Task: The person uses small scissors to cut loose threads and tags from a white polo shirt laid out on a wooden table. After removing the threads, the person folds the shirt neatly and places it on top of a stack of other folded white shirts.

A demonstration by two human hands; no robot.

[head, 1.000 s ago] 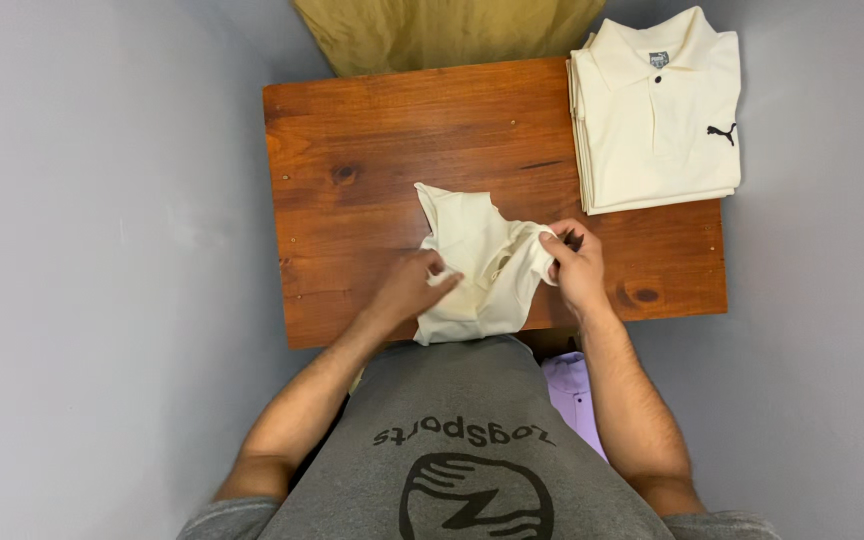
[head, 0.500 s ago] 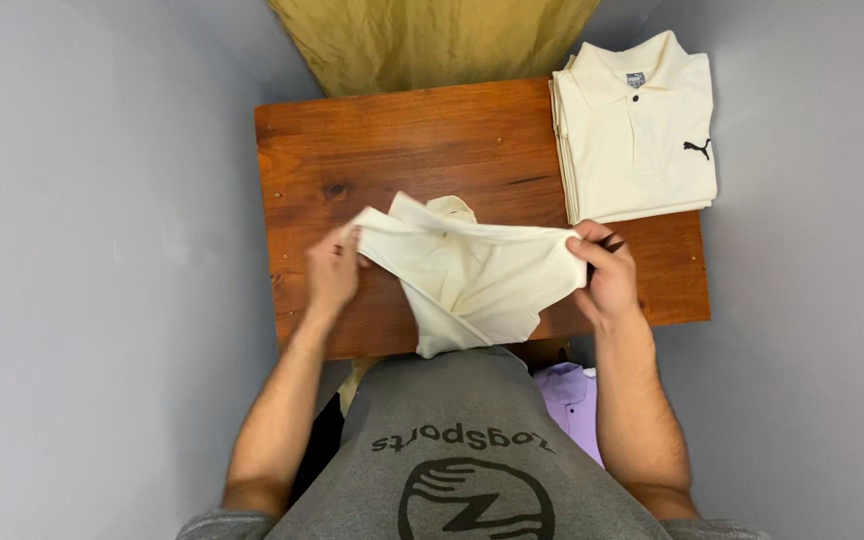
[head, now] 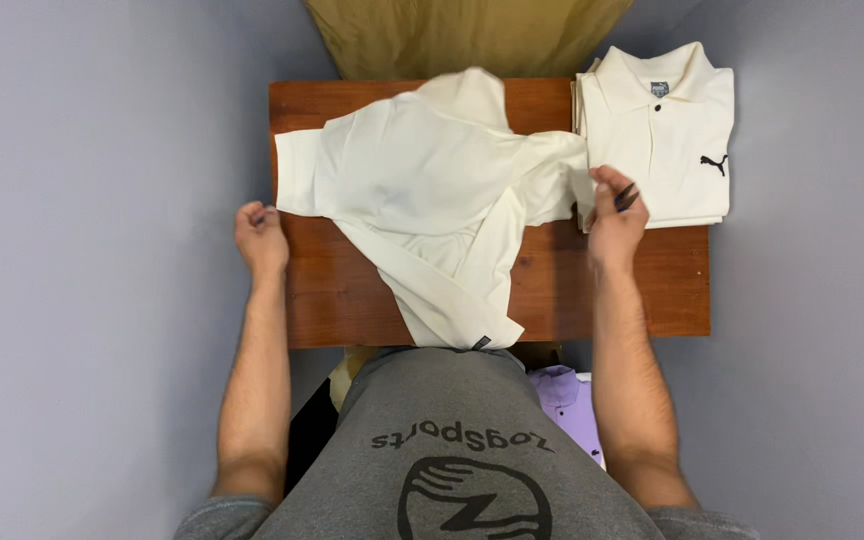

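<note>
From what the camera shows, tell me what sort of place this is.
Probably a small clothes-folding spot: a wooden table between plain grey walls, a loose cream shirt spread on it, and folded shirts stacked at its corner.

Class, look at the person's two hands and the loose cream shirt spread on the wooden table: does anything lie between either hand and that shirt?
Nothing visible does. The left hand sits beside the loose cream shirt at its sleeve edge, and the right hand is at its other side, next to the folded shirts on the table.
</note>
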